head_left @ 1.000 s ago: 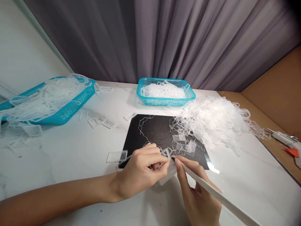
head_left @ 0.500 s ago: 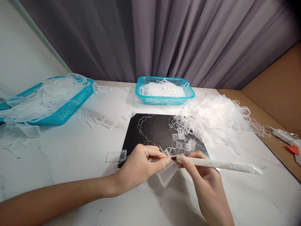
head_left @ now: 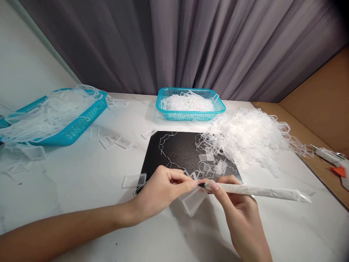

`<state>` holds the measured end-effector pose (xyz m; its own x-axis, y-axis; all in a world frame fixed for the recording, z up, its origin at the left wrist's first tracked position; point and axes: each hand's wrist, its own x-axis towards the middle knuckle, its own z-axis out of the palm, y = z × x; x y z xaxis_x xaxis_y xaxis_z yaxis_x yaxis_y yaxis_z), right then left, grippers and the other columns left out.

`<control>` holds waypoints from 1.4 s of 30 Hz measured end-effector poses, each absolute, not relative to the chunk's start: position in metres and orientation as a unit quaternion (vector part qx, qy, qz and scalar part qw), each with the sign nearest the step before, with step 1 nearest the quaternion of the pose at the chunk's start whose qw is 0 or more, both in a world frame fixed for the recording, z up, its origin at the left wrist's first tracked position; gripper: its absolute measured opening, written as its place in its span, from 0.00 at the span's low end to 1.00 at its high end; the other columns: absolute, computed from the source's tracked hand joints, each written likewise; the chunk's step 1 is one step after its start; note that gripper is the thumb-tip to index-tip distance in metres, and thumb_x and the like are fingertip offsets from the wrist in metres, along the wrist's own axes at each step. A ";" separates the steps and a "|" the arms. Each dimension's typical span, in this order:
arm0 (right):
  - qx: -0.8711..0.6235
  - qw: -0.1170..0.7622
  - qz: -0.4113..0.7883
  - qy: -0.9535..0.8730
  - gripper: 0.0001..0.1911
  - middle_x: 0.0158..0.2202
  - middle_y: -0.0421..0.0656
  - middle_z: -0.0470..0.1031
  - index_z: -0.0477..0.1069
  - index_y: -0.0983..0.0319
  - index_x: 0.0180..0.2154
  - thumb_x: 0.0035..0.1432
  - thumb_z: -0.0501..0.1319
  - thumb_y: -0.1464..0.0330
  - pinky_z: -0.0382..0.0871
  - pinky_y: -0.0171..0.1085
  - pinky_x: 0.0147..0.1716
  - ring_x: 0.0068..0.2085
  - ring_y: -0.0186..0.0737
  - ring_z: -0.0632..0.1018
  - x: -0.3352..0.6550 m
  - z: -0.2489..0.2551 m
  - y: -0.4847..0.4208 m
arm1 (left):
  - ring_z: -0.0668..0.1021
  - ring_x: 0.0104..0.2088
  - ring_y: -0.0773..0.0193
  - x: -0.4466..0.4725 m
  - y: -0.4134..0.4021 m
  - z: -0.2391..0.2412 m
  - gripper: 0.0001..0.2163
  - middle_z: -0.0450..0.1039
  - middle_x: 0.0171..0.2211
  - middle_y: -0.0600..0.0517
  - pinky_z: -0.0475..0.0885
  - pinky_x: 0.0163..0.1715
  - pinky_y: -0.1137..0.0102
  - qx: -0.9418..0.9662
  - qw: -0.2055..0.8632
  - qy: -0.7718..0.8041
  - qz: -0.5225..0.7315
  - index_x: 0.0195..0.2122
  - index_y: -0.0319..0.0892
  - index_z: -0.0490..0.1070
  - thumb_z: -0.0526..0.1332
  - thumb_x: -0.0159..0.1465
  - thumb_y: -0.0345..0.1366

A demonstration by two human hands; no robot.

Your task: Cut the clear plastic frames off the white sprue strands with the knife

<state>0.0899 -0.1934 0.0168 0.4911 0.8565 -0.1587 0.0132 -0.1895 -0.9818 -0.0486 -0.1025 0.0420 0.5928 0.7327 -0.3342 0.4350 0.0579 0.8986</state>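
Just in front of me, my left hand [head_left: 166,187] pinches a clear plastic rectangular piece [head_left: 192,202] between thumb and fingers, its corner hanging down over the white table. My right hand [head_left: 236,203] is closed round a slim knife-like tool [head_left: 259,191] with a white-wrapped handle, the handle's end pointing right. The tool's dark tip [head_left: 201,185] meets the plastic at the left fingertips; fingers hide the exact contact. Under and behind both hands lies a black mat [head_left: 180,149], with loose clear pieces [head_left: 212,163] and thin strips on its right part.
A large heap of clear plastic strips [head_left: 245,138] covers the mat's right corner. A blue basket [head_left: 191,115] of strips stands behind the mat, another blue basket [head_left: 87,122] to the left, overfull. Loose frames [head_left: 114,142] lie between. White-handled pliers-like tools [head_left: 331,156] rest at far right.
The tool's handle end has swung slightly right and down, while its tip stays at the left fingertips. Both hands hold nearly the same place; the view has shifted a little.
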 end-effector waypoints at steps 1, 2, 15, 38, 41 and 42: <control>-0.669 0.546 0.383 -0.327 0.15 0.30 0.41 0.72 0.70 0.61 0.26 0.54 0.60 0.56 0.64 0.32 0.25 0.36 0.40 0.75 0.090 0.017 -0.194 | 0.63 0.26 0.70 -0.049 -0.102 0.041 0.12 0.64 0.22 0.56 0.57 0.24 0.75 0.669 0.591 0.434 0.124 0.26 0.40 0.78 0.60 0.59 0.42; -0.669 0.546 0.382 -0.329 0.14 0.31 0.41 0.72 0.70 0.61 0.26 0.54 0.60 0.56 0.64 0.32 0.25 0.37 0.41 0.75 0.090 0.016 -0.194 | 0.63 0.25 0.70 -0.049 -0.102 0.040 0.12 0.64 0.22 0.56 0.57 0.24 0.75 0.664 0.596 0.435 0.121 0.26 0.40 0.78 0.60 0.59 0.43; -0.663 0.553 0.360 -0.354 0.13 0.30 0.40 0.73 0.73 0.60 0.27 0.55 0.60 0.58 0.70 0.29 0.29 0.35 0.37 0.76 0.092 0.012 -0.194 | 0.63 0.25 0.70 -0.048 -0.102 0.040 0.13 0.63 0.21 0.56 0.58 0.25 0.75 0.673 0.586 0.429 0.140 0.22 0.40 0.75 0.60 0.58 0.41; -0.604 0.533 -0.021 -0.592 0.09 0.34 0.44 0.77 0.69 0.62 0.40 0.58 0.56 0.78 0.68 0.38 0.32 0.33 0.38 0.77 0.075 -0.004 -0.188 | 0.63 0.22 0.69 -0.045 -0.111 0.034 0.09 0.58 0.16 0.56 0.61 0.26 0.71 0.826 0.357 0.324 0.292 0.22 0.38 0.74 0.58 0.58 0.29; -0.609 0.556 0.002 -0.566 0.09 0.34 0.43 0.77 0.69 0.60 0.40 0.58 0.56 0.77 0.69 0.38 0.33 0.34 0.38 0.77 0.076 -0.005 -0.188 | 0.62 0.22 0.69 -0.048 -0.110 0.039 0.08 0.58 0.18 0.56 0.59 0.24 0.72 0.782 0.432 0.370 0.254 0.24 0.40 0.75 0.59 0.58 0.33; -0.611 0.563 0.006 -0.557 0.09 0.34 0.43 0.77 0.69 0.60 0.40 0.58 0.56 0.77 0.70 0.38 0.33 0.35 0.38 0.77 0.077 -0.005 -0.187 | 0.62 0.23 0.69 -0.048 -0.109 0.040 0.08 0.60 0.19 0.55 0.59 0.24 0.72 0.760 0.469 0.386 0.231 0.25 0.40 0.75 0.59 0.58 0.35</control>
